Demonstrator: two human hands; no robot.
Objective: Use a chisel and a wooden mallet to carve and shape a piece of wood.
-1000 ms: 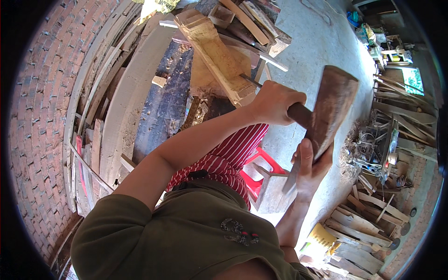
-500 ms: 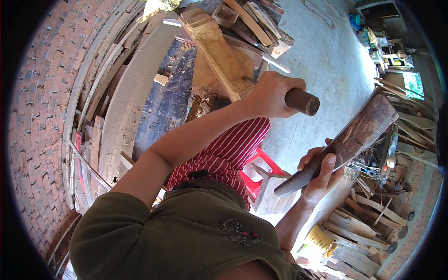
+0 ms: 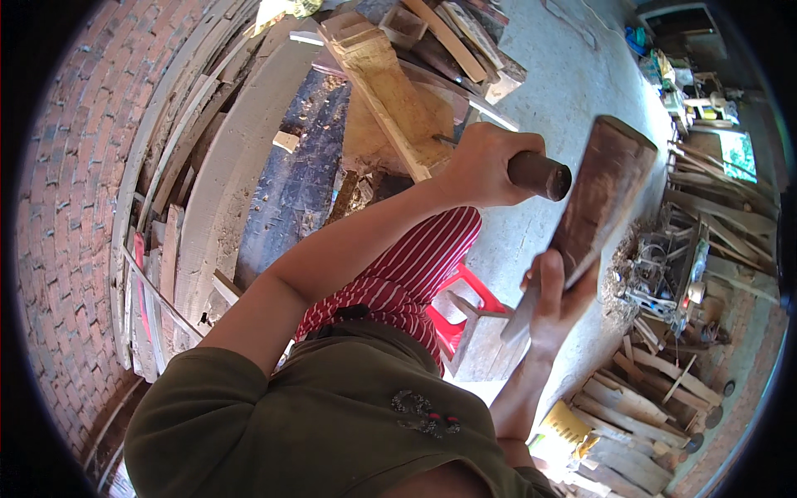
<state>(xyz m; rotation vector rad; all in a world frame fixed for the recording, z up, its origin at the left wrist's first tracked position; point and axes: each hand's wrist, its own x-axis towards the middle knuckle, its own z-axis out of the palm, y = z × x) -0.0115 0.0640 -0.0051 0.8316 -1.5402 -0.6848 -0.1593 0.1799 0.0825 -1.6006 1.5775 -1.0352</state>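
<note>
My left hand (image 3: 483,169) is wrapped round the dark wooden handle (image 3: 538,176) of a chisel. The thin metal blade (image 3: 444,139) comes out on the other side of the fist and meets the yellowish wooden board (image 3: 374,83), its tip against or just at the wood. A flat, dark wooden mallet (image 3: 604,187) is gripped by its narrow end in my right hand (image 3: 564,303). Its broad head is raised to the right of the chisel handle, with a gap between them.
A small wood offcut (image 3: 286,141) and chips lie on the dark blue work surface (image 3: 286,195). Stacked planks (image 3: 178,158) line the brick wall (image 3: 70,224) at left. A red stool (image 3: 451,328) stands by my knee; scrap wood and a yellow basket (image 3: 568,427) are at right.
The mallet has swung left toward the chisel handle, and its head is now more upright. My left hand and the chisel have barely shifted.
</note>
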